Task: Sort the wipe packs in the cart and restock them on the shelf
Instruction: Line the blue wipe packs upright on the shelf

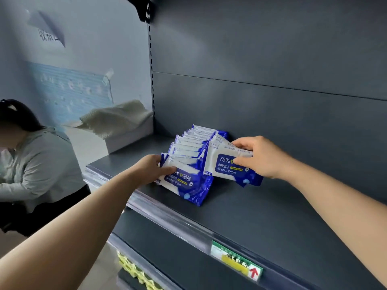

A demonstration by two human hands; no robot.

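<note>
Fingers of the right hand (260,156) pinch a flat, glossy blue-and-white alcohol wipes pack (228,164), long axis running left-right, beside the leaning row of packs (188,147) on the matte dark metal shelf (261,216), while the left hand (151,169) grips the front pack (184,185).

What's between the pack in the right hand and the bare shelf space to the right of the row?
Nothing visible. The right hand holds an alcohol wipe pack beside the row of packs, which the left hand steadies. The shelf surface below and to its right is bare.
</note>
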